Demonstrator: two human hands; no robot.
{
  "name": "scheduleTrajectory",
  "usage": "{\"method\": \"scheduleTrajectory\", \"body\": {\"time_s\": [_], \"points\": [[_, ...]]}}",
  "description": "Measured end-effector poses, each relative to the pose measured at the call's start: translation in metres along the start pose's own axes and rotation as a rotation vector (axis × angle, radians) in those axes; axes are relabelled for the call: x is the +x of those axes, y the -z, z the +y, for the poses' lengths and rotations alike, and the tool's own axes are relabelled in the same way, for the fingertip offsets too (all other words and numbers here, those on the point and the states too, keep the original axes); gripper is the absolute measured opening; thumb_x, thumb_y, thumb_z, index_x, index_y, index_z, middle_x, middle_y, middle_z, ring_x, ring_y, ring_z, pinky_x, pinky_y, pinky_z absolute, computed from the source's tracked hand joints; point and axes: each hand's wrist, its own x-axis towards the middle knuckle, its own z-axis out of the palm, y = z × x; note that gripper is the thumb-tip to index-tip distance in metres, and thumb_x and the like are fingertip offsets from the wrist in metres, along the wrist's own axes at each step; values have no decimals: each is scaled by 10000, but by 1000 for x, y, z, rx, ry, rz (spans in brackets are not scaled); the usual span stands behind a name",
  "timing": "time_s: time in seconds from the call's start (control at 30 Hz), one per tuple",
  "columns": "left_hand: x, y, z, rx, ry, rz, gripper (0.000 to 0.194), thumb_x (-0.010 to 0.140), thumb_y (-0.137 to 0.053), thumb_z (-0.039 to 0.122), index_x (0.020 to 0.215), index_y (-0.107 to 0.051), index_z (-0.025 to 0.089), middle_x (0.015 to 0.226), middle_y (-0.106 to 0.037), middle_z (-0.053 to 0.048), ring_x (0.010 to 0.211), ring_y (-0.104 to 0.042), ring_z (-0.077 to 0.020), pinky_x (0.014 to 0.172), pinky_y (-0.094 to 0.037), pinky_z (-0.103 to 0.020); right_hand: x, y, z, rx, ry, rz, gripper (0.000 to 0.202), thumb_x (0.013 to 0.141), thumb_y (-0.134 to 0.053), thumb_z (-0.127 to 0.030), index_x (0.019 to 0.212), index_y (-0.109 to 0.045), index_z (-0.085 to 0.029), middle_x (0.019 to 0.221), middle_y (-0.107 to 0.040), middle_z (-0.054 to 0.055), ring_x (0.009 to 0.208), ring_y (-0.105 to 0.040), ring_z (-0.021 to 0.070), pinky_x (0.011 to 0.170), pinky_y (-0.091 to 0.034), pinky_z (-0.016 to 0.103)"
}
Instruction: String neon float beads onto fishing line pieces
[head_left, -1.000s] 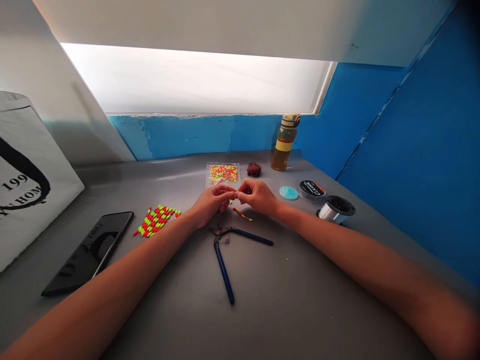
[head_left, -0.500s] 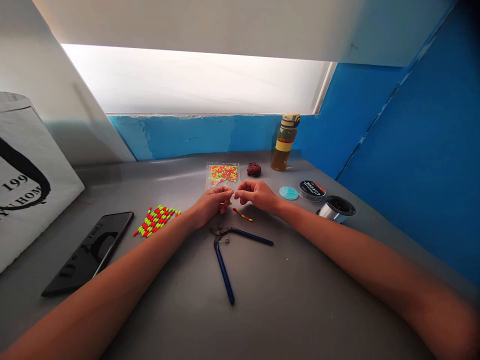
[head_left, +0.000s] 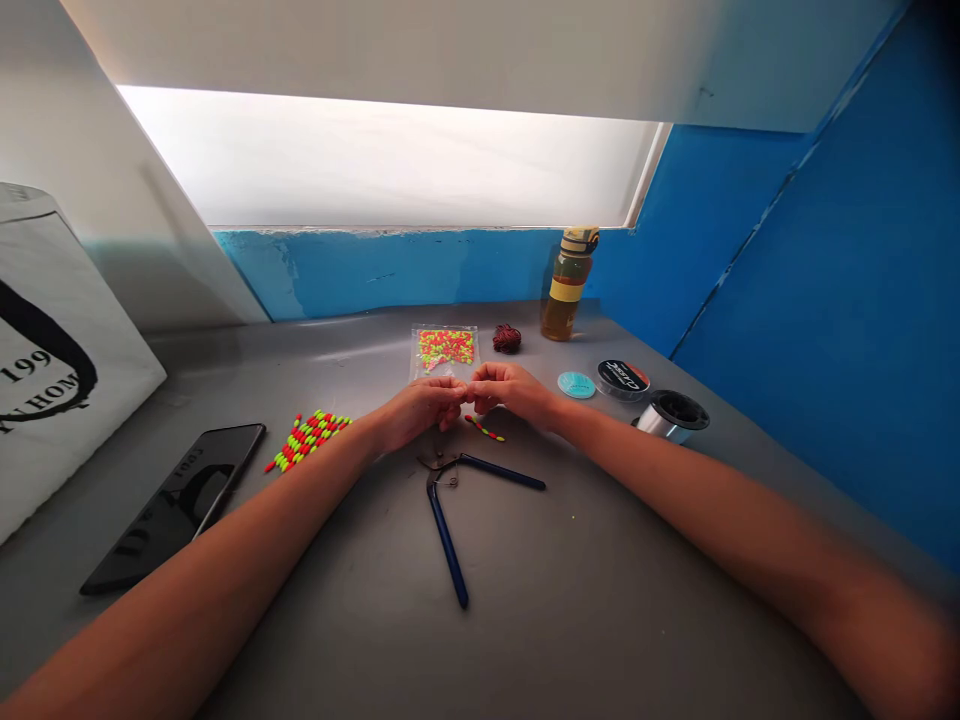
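Observation:
My left hand (head_left: 424, 408) and my right hand (head_left: 510, 390) meet at the fingertips above the grey table. Both are pinched closed, and what they hold is too small or hidden to make out. Just below them lies a short string of red and yellow-green beads (head_left: 485, 429). Nearer to me are pliers (head_left: 450, 490) with dark blue handles, spread open. Behind my hands sits a clear bag of red and yellow beads (head_left: 447, 348), beside a dark red bundle of cord (head_left: 506, 339). A larger group of bead strands (head_left: 309, 440) is left of my left hand.
A black phone (head_left: 176, 505) lies at the left, near a white printed bag (head_left: 60, 360). On the right are a bottle (head_left: 568, 290), a turquoise disc (head_left: 576, 385), a round black-labelled case (head_left: 623, 378) and a spool (head_left: 673, 416).
My fingertips have come together from a small gap. My left hand and forearm have shifted slightly, covering the right end of the bead strands.

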Motion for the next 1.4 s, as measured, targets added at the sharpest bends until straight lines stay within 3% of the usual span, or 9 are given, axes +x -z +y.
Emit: {"method": "scheduleTrajectory", "body": {"time_s": [0.23, 0.4, 0.67, 0.87, 1.2, 1.4], "points": [[2, 1, -4, -37, -30, 44, 183, 810, -695, 312, 822, -623, 143, 690, -549, -9, 579, -480, -106, 558, -367, -247, 0, 2, 1, 68, -7, -79, 249, 800, -720, -385, 842, -620, -161, 791, -648, 29, 705, -604, 134, 734, -517, 288], [2, 0, -4, -45, -34, 65, 176, 799, -705, 296, 828, -633, 138, 735, -561, -19, 607, -489, -106, 550, -374, -246, 0, 0, 2, -20, 23, -57, 199, 852, -648, -359, 852, -600, -166, 777, -634, 28, 706, -605, 146, 701, -510, 294], [5, 1, -9, -80, -83, 135, 218, 765, -754, 321, 783, -622, 148, 653, -513, 15, 568, -463, -91, 539, -370, -234, -4, -9, 5, -587, 472, 223, 104, 869, -563, -238, 783, -580, -183, 972, -635, 65, 864, -575, 170, 699, -442, 284], [3, -3, -6, -64, -66, 199, 234, 742, -771, 323, 799, -628, 147, 638, -524, 17, 556, -459, -85, 531, -365, -223, -5, -8, 11, -693, 394, 269, 110, 883, -563, -263, 836, -616, -179, 746, -638, 1, 619, -503, 123, 596, -357, 269], [1, -7, -4, -41, -95, 232, 259, 755, -757, 360, 796, -613, 149, 630, -541, 23, 531, -450, -75, 537, -363, -224, -7, -9, 8, -696, 318, 246, 126, 901, -544, -289, 842, -614, -203, 726, -624, 4, 609, -487, 135, 596, -346, 268], [3, -7, -6, -23, -95, 244, 268, 752, -752, 374, 770, -607, 149, 617, -530, 23, 523, -448, -76, 529, -364, -225, -7, -11, 7, -728, 442, 309, 60, 834, -603, -235, 788, -610, -197, 1134, -618, 65, 753, -539, 139, 676, -400, 279]]}}
